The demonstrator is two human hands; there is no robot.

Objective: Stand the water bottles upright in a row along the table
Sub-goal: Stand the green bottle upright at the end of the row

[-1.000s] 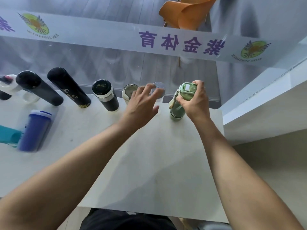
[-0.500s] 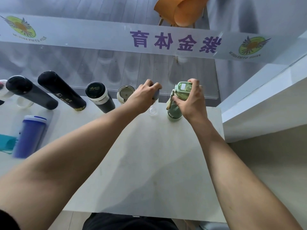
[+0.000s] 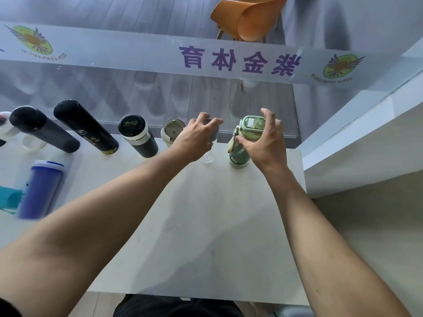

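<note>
My left hand (image 3: 196,138) has closed on the grey-capped clear bottle (image 3: 214,135), my right hand (image 3: 267,143) keeping a loose grip round the pale-green plastic bottle (image 3: 239,154), steadying both upright.

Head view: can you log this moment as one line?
left hand grips clear bottle | right hand grips green bottle | both upright on table

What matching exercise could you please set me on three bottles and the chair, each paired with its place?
1 green bottle
2 clear bottle
3 blue bottle
4 chair

A under the left hand
B beyond the glass
C in the right hand
D far left on the table

Pairs: 1-C, 2-A, 3-D, 4-B.
</note>
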